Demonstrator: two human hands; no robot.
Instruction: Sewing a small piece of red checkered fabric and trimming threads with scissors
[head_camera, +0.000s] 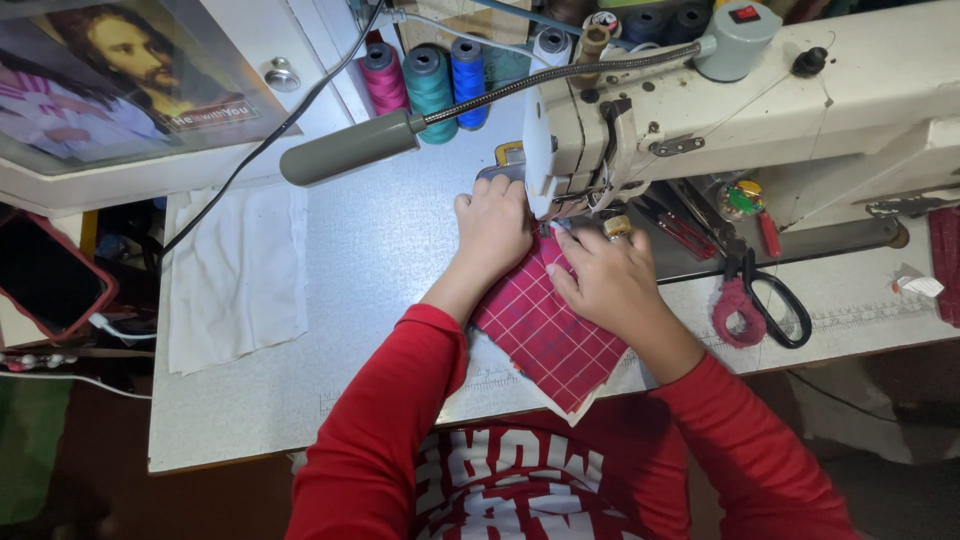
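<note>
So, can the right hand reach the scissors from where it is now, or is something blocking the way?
Probably yes. The right hand rests on the red checked fabric, and the scissors lie on the table just to its right. The stretch of table between them looks bare, so nothing seems to block a sideways reach.

Long red sleeves run down both arms, snug at the forearm and ending in plain cuffs right at the wrists. The fabric looks soft and knit, bunching into loose folds around the elbows. The same red carries across the chest of the top, where big white block lettering sits, seen upside down from above and partly cut off by the bottom edge of the view. The left hand (492, 228) is bare, no jewellery showing. The right hand (607, 283) wears a chunky gold-coloured ring (617, 227) on one finger.
</note>
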